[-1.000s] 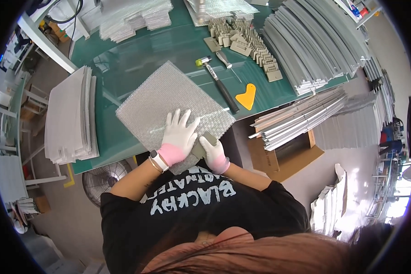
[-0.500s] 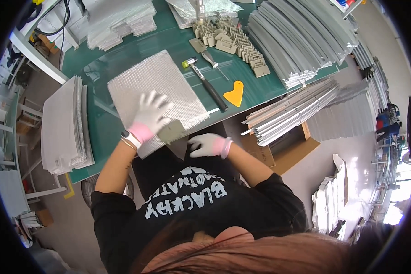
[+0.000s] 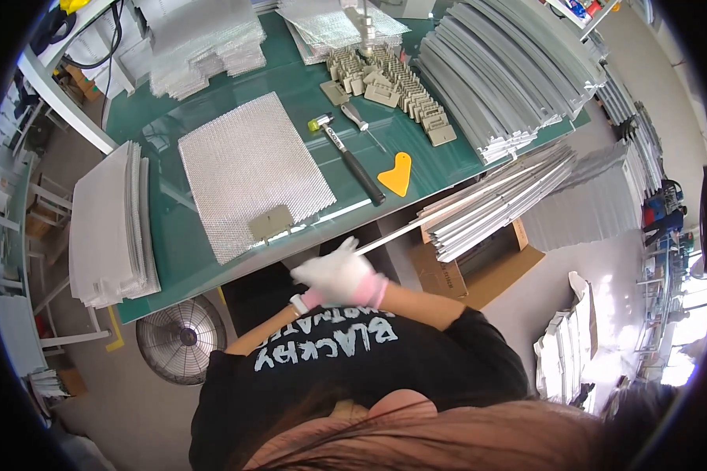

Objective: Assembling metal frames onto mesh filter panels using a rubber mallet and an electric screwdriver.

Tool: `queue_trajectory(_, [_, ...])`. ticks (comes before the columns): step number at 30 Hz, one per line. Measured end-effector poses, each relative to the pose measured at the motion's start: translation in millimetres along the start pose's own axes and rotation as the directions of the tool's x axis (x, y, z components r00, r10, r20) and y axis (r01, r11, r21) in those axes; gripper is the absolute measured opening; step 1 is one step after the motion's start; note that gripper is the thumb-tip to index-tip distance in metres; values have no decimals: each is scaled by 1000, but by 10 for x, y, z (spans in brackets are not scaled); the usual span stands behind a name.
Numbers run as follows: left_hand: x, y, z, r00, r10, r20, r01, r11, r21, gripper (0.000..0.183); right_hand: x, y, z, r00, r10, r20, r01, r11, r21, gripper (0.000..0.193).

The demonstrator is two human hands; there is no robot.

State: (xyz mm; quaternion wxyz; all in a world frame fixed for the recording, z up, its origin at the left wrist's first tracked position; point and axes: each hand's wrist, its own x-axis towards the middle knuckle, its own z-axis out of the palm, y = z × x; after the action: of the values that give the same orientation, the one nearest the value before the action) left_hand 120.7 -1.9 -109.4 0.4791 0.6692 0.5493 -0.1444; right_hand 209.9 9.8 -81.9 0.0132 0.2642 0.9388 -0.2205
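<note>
Gripping a thin metal strip [image 3: 416, 226] | right hand [image 3: 346, 275] clamped on it | left hand [image 3: 306, 276] grip unclear

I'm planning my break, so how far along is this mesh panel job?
Done: one mesh sheet lies flat on the green table, with a small grey plate at its near edge. In hand: the left hand and right hand meet at the end of a long metal strip; the grip is blurred. Left, probably: the sheet stack beside the table.
</note>
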Motion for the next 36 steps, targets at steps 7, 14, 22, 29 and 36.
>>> queue_trajectory(7, [-424, -959, 245, 476, 15, -879, -862, -189, -470, 49, -361, 385, 470, 886, 327, -329, 63, 618, 783, 29])
queue_trajectory(14, [-1668, -2003, 105, 18, -103, -995, -979, 200, -38, 68, -1836, 2051, 101, 182, 943, -279, 775, 37, 631, 31])
queue_trajectory(22, [-1040, -1667, 509, 469, -43, -882, -814, 367, -451, 74, -874, 581, -1479, 360, 662, -657, 902, -68, 426, 23])
queue_trajectory(29, [-865, -1449, 810, 114, -329, -937, -542, 770, -336, 46, 1124, 1303, -628, 678, 702, -218, 599, -356, 717, 19])
queue_trajectory(36, [-641, -1739, -551, 59, 27, -998, -82, 996, 22, 65, 1365, 1577, -40, 628, 592, -505, -25, 665, 747, 34])
